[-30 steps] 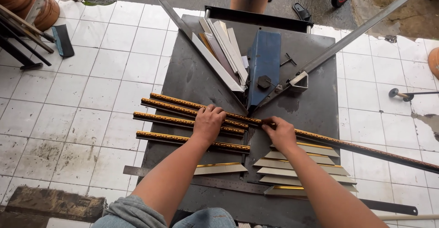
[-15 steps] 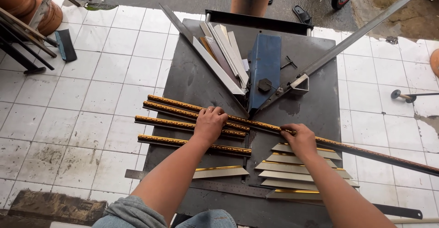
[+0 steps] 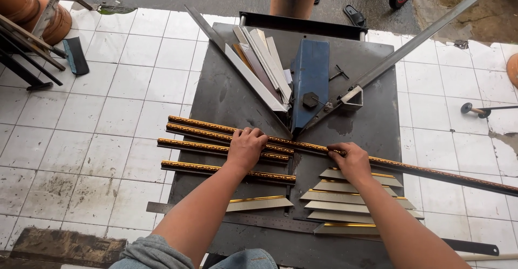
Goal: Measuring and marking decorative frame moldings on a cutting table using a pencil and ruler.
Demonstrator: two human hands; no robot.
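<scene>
Fingers [image 3: 258,135] of your left hand [image 3: 245,149] lie curled, palm down, over the long dark moulding strip with a gold ornamental edge [image 3: 302,146], pressing it rather than wrapping it; the fingertips reach just past its far edge. Your right hand [image 3: 353,160] rests on the same strip farther along, its fingers [image 3: 337,151] bent flat over the top, knuckles raised, nothing closed inside the palm.

Take the blue metal cutter block [image 3: 310,83] as your landmark. The strip runs just in front of its pointed near end, crossing the dark grey steel work table [image 3: 226,91] and overhanging its right edge. Your left hand sits in front and left of the block, your right hand in front and right of it, so the block's tip lies between them.

Three shorter gold-edged moulding lengths [image 3: 210,149] lie parallel in front-left of the block, partly under your left palm. Mitred grey and gold offcuts [image 3: 350,199] are stacked in front-right of it, under your right wrist. Pale cut strips [image 3: 259,66] lean just left of the block.
</scene>
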